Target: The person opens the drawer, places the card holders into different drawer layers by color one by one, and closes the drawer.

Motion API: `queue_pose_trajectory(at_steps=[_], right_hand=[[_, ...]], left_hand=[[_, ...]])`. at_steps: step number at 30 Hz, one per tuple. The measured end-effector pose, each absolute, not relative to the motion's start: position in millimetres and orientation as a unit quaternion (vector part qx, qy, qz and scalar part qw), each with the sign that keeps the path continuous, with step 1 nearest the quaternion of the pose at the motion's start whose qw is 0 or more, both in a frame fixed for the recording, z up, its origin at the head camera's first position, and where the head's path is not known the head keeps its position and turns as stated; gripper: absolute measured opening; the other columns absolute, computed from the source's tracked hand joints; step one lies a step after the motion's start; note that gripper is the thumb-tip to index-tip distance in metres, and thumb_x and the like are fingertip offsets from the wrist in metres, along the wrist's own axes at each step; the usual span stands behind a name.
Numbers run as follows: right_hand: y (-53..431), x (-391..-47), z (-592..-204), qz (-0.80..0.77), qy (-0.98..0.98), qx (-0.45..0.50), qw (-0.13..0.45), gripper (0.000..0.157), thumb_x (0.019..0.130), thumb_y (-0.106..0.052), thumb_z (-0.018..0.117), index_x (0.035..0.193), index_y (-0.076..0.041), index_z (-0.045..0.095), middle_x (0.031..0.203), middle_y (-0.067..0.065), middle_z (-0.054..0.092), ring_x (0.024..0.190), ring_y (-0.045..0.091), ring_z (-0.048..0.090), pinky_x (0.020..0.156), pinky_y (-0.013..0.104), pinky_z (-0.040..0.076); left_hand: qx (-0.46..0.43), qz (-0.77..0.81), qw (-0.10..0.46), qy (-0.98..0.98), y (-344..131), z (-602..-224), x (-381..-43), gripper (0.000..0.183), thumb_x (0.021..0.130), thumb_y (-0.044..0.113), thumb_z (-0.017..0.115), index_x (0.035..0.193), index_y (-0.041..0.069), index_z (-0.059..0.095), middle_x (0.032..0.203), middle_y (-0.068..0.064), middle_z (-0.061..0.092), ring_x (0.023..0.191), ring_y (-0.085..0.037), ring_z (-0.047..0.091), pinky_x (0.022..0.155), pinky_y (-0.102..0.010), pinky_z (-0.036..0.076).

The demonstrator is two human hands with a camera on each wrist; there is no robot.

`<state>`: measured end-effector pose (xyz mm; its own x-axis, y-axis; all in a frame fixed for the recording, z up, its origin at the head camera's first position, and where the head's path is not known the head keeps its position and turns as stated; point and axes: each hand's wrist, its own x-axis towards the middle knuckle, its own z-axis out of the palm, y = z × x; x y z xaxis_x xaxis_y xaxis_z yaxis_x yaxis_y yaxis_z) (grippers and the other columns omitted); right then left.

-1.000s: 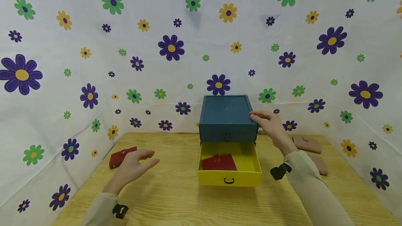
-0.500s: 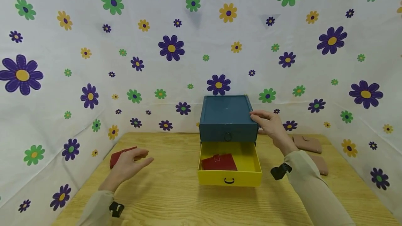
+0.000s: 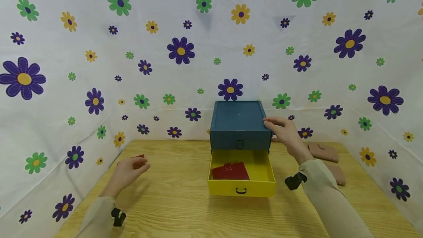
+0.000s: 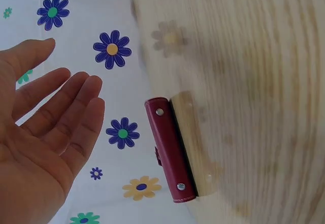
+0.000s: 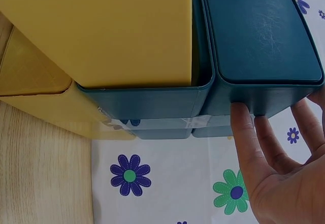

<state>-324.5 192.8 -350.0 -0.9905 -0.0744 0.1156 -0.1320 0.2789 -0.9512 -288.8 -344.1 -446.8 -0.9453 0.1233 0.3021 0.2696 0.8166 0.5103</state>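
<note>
My left hand [image 3: 125, 175] hovers over the left of the table with nothing in it, fingers loosely extended. Below it lies a red wallet [image 4: 170, 150], mostly hidden by the hand in the head view; the left wrist view shows it apart from the fingers. My right hand [image 3: 289, 137] touches the right side of the blue drawer box [image 3: 239, 118], fairly straight fingers [image 5: 246, 137] against its wall. Under the blue top drawer front, a yellow drawer [image 3: 241, 188] is pulled out. Inside it, toward the left, lies another red wallet [image 3: 230, 172] with a strap.
Two pinkish-tan wallets, a rear one [image 3: 323, 151] and a front one [image 3: 336, 173], lie on the right of the wooden table [image 3: 175, 201], the front one partly behind my right forearm. A flowered white cloth [image 3: 205, 72] hangs behind and along both sides.
My left hand has moved left and slightly down, covering more of the left red wallet. My right hand, the drawer box and the pulled-out drawer have stayed put.
</note>
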Motion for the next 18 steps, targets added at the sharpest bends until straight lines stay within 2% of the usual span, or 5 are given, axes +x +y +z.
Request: queue_pose_trajectory(at_steps=[8, 12, 18], right_hand=[[193.8, -324.4, -349.6, 0.598, -0.799, 0.064, 0.027, 0.051, 0.099, -0.040, 0.056, 0.140, -0.009, 0.054, 0.148, 0.017, 0.044, 0.131, 0.042, 0.049, 0.097, 0.055, 0.048], [192.7, -323.4, -349.0, 0.599, -0.798, 0.064, 0.024, 0.050, 0.100, -0.038, 0.056, 0.140, -0.010, 0.054, 0.147, 0.017, 0.045, 0.132, 0.041, 0.048, 0.098, 0.055, 0.047], [193.6, -322.1, -348.4, 0.597, -0.799, 0.066, 0.026, 0.049, 0.100, -0.038, 0.055, 0.140, -0.009, 0.054, 0.147, 0.017, 0.044, 0.133, 0.042, 0.046, 0.099, 0.057, 0.046]], left_hand=[[-0.083, -0.268, 0.098, -0.955, -365.4, -450.9, -302.2, 0.034, 0.096, 0.027, 0.063, 0.114, -0.002, 0.069, 0.111, -0.021, 0.069, 0.103, -0.038, 0.064, 0.086, -0.053, 0.052], [-0.058, -0.232, 0.098, -0.966, -377.9, -455.0, -306.1, 0.033, 0.095, 0.022, 0.065, 0.112, -0.005, 0.068, 0.112, -0.025, 0.068, 0.103, -0.041, 0.063, 0.086, -0.055, 0.051], [-0.020, -0.207, 0.090, -0.974, -392.2, -461.8, -308.6, 0.045, 0.089, 0.019, 0.068, 0.124, -0.008, 0.060, 0.119, -0.030, 0.063, 0.102, -0.043, 0.062, 0.083, -0.056, 0.050]])
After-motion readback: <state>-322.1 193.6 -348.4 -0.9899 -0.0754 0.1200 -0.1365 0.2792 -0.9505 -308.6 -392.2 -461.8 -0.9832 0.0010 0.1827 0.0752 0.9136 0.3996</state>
